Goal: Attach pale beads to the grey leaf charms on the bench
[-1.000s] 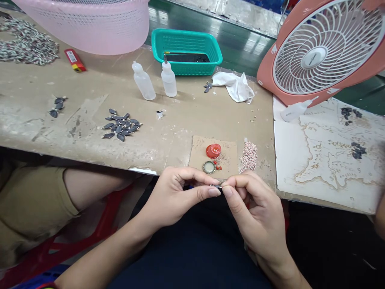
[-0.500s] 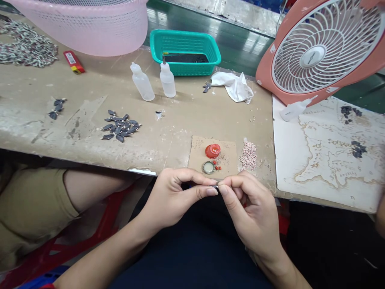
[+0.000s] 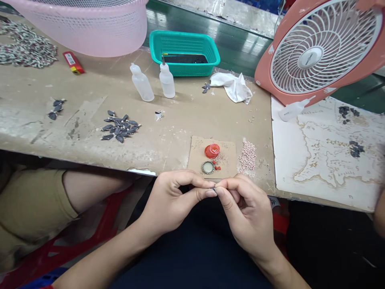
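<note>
My left hand (image 3: pixel 171 198) and my right hand (image 3: pixel 245 210) meet fingertip to fingertip just below the table's front edge, over my lap. Both pinch one tiny dark piece (image 3: pixel 213 188), mostly hidden by the fingers. Right above them on a small cardboard square (image 3: pixel 228 158) sit a red cap (image 3: pixel 212 151), a round metal cap (image 3: pixel 208 167) and a few red beads (image 3: pixel 217 167). A heap of small pale pink beads (image 3: pixel 248 155) lies to the right of the cardboard. A pile of dark leaf-shaped pieces (image 3: pixel 120 127) lies further left.
Two squeeze bottles (image 3: pixel 154 82) stand mid-table, a third (image 3: pixel 293 109) lies by a pink fan (image 3: pixel 320 50). A teal basket (image 3: pixel 184 52), white cloth (image 3: pixel 233 86), pink tub (image 3: pixel 87 24), red lighter (image 3: pixel 73 62) and a bead heap (image 3: pixel 25 46) sit behind. Another person's leg (image 3: pixel 45 196) is at left.
Both hands have drifted slightly left and closer together, still pinching the tiny piece. Nothing on the table has moved.
</note>
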The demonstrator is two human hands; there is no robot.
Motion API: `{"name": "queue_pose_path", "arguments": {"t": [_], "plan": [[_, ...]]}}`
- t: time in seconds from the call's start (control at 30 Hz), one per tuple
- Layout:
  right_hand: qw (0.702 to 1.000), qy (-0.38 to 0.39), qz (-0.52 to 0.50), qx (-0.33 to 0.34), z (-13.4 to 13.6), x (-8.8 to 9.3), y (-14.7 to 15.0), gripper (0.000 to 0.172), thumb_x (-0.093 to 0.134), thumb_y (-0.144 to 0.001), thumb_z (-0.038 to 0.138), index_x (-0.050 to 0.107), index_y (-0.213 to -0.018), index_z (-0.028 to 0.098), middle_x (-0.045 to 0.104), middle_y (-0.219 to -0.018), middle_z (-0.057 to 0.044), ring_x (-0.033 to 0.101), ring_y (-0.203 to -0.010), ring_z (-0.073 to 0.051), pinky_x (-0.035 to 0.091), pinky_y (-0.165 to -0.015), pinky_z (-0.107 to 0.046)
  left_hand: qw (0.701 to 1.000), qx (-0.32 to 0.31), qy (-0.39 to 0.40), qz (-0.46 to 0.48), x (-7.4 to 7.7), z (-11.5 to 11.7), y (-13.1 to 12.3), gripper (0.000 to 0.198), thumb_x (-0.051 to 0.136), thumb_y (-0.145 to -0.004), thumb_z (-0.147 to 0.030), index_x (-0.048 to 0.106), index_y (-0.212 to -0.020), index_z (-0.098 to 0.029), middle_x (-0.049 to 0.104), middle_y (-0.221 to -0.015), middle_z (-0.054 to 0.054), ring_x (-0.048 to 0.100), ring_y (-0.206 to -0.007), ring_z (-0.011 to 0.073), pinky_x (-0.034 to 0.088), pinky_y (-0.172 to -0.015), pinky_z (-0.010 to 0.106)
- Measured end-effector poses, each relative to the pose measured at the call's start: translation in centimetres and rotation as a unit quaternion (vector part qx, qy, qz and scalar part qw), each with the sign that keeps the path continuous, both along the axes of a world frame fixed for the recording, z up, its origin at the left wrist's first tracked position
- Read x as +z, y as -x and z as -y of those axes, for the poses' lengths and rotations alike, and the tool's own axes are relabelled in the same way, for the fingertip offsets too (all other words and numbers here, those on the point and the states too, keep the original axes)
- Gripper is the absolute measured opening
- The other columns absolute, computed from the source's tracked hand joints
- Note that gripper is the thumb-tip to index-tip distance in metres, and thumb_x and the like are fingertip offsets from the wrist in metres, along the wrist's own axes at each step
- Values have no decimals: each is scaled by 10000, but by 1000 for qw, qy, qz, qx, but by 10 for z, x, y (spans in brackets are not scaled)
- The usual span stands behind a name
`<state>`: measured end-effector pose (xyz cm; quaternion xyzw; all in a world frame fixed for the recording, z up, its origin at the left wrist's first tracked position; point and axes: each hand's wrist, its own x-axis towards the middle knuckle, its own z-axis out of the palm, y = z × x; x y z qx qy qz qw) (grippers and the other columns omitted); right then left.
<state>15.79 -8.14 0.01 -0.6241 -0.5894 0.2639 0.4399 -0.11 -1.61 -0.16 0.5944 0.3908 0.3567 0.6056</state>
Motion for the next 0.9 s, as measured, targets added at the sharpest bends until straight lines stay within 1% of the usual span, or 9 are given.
{"name": "queue_pose_path", "arguments": {"t": [0.1,0.2,0.33,0.5,0.63,0.73,0.8,0.9], "plan": [[1000,-4,-3,0,0,-2,-1,89,611,-908,180,669,-845,203,424,-625,64,420,-546,-83,357,-516,-232,1000,9,-18,-11,1,1,-2,129,803,-745,-71,791,-753,-199,792,-783,1,745,-719,155,578,-699,210],[1000,-5,-20,-1,1,-4,-3,83,623,-907,179,682,-870,223,439,-633,65,428,-555,-84,367,-527,-230,999,5,-37,-5,1,0,-3,136,796,-757,-71,796,-777,-206,796,-808,4,752,-741,160,589,-710,215],[999,-26,-41,-14,3,-7,-9,105,636,-907,178,693,-943,258,460,-658,66,442,-569,-82,381,-538,-223,996,-2,-90,7,2,-3,-4,134,785,-777,-74,798,-793,-206,798,-832,16,758,-759,161,600,-709,213],[998,-57,-7,-5,2,-7,-11,98,643,-898,160,684,-932,242,493,-676,63,449,-570,-76,385,-540,-216,985,-12,-170,23,-1,-7,-3,164,772,-780,-39,787,-815,-198,797,-823,17,756,-749,161,605,-706,230],[997,-72,17,5,1,-8,-11,85,624,-904,150,668,-909,223,477,-669,64,458,-571,-73,395,-546,-211,976,-14,-216,32,-6,-9,-4,172,752,-785,-5,777,-820,-172,798,-816,25,754,-742,150,593,-708,219],[997,-71,27,12,0,-11,-10,90,609,-912,149,662,-898,219,475,-653,65,463,-558,-71,404,-540,-203,975,-12,-218,29,-6,-6,-5,145,755,-787,-14,776,-811,-155,798,-807,40,754,-734,149,588,-710,213],[997,-71,28,14,1,-13,-11,92,608,-915,156,662,-893,227,486,-646,66,469,-544,-68,410,-531,-194,979,-13,-204,30,-5,-3,-7,119,761,-789,-32,778,-812,-147,797,-801,49,754,-724,152,589,-703,211],[997,-75,28,16,1,-17,-16,89,607,-924,202,680,-949,246,571,-706,48,526,-575,-74,435,-537,-187,982,-15,-190,12,-6,-2,-8,70,765,-801,-77,778,-823,-143,794,-803,50,749,-705,149,589,-679,202]]}}
